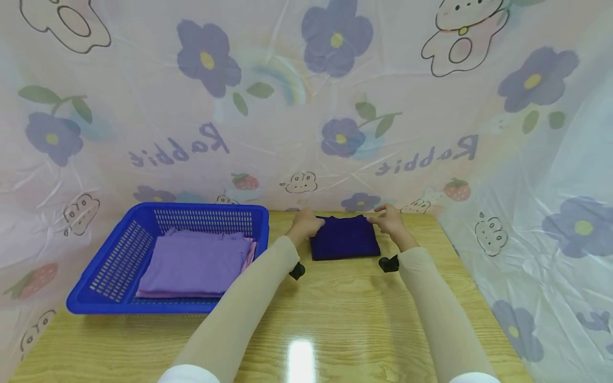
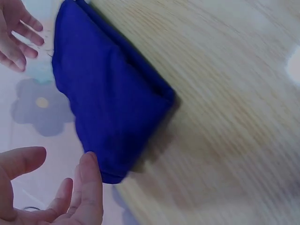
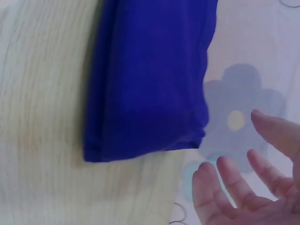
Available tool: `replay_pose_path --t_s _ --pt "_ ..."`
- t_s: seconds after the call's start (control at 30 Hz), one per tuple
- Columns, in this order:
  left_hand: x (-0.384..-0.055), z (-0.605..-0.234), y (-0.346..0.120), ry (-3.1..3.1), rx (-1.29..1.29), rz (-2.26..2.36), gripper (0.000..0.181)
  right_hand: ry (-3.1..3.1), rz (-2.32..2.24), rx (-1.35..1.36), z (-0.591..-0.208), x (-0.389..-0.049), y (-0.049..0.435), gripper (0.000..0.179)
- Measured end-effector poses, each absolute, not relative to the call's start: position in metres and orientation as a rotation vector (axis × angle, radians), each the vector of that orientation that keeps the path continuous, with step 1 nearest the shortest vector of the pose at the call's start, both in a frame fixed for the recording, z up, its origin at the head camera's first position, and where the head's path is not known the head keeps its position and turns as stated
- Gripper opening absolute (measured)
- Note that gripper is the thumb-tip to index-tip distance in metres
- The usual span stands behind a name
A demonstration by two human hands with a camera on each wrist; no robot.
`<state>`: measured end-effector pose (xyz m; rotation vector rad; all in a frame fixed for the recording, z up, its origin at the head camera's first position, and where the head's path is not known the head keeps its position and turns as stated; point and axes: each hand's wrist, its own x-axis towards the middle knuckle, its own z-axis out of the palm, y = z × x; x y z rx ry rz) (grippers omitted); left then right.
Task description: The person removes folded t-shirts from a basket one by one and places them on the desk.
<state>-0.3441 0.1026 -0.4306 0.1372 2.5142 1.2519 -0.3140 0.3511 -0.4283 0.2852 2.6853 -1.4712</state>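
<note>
A dark blue folded cloth (image 1: 345,238) lies as a neat rectangle near the back of the wooden table, its layered fold edge facing the front. At its back left corner is my left hand (image 1: 307,225), and in the left wrist view that hand (image 2: 65,192) has its thumb spread from the fingers, one fingertip right at the cloth's corner (image 2: 115,174). My right hand (image 1: 390,223) hovers by the back right corner. Seen from the right wrist, this hand (image 3: 255,183) has spread, loosely bent fingers and stands apart from the cloth (image 3: 150,84).
To the left, a blue plastic basket (image 1: 102,266) holds a stack of folded purple and pink cloths (image 1: 193,263). Behind the table (image 1: 345,303) hangs a printed curtain (image 1: 287,106) with flowers and rabbits, which also runs down the right side.
</note>
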Motion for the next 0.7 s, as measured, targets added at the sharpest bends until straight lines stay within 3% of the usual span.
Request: replay_pose_path --t_s 0.13,0.27,0.37,0.7 --pt "-0.339 -0.420 0.103 2.425 0.218 1.372 0.050 2.690 -1.503 0.243 -0.422 -0.316 0.348 0.050" --pt "-0.327 -0.400 0.104 2.341 0.282 1.449 0.019 2.687 -1.505 0.214 -0.413 -0.316 0.341 0.050" --pt "-0.319 -0.386 0.104 2.272 0.266 1.489 0.041 2.645 -1.525 0.189 -0.403 -0.313 0.333 0.051" --pt "-0.313 -0.370 0.105 2.218 0.260 1.532 0.040 2.561 -1.577 0.108 -0.382 -0.308 0.314 0.053"
